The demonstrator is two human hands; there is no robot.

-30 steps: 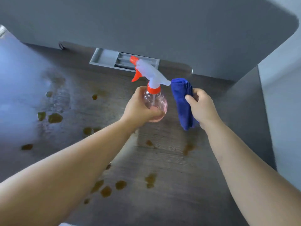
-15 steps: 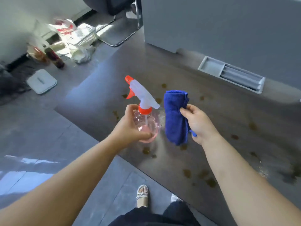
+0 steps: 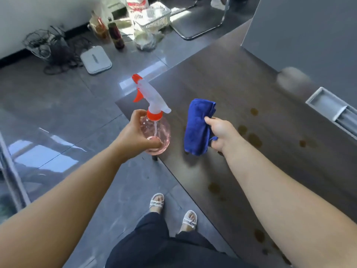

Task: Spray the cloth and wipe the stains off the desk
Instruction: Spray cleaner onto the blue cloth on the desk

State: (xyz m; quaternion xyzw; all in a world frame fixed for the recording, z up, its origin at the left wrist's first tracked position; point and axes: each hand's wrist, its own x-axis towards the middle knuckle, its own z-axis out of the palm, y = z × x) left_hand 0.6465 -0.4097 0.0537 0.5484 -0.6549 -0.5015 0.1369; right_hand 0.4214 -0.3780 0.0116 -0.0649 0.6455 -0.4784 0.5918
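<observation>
Fingers (image 3: 154,141) of the left hand (image 3: 133,136) curl round the bottle (image 3: 157,130) at its belly, off the trigger, nozzle turned from the cloth (image 3: 198,128). The right hand (image 3: 219,134) grips that cloth folded as a pad, seemingly just above the table (image 3: 222,84), beside unwiped stains (image 3: 253,139).

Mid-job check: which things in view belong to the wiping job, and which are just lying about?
Job: spray bottle in left hand; blue cloth in right hand; desk; brown stains.
Lying about: white basket, dark bottle, cables, white board on the floor; grey tray on the desk.
</observation>
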